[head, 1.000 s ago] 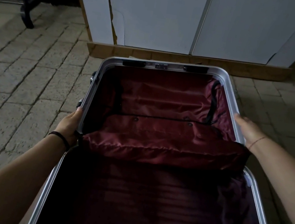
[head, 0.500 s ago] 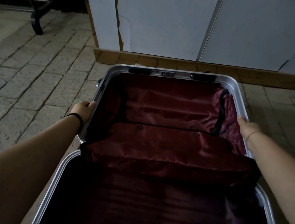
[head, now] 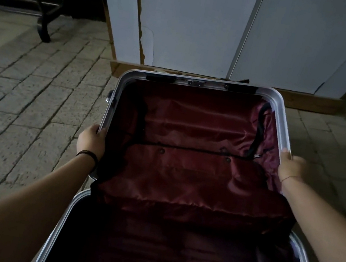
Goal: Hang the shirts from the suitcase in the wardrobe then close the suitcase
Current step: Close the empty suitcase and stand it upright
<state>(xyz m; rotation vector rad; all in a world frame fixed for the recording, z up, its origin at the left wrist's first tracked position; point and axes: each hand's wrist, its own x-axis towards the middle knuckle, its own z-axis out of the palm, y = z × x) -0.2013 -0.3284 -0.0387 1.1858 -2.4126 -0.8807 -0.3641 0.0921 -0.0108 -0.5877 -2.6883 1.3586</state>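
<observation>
The suitcase (head: 65,215) is laid open on the tiled floor (head: 21,104), which is seen along both sides. The tilted lid (head: 192,122) is gripped at its silver side rims by the left hand (head: 92,139) and the right hand (head: 292,169), fingers curled over each edge. Near its far edge, the closed white wardrobe (head: 196,31) is seen.

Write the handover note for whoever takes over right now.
Left grip: curled round the left rim of the suitcase lid.
Right grip: holding the lid's right rim.
Suitcase base: open on the floor, no shirts visible inside.
Wardrobe: doors shut, just behind the suitcase.
Done: suitcase looks emptied.
Left: swing the lid down and latch it.
</observation>
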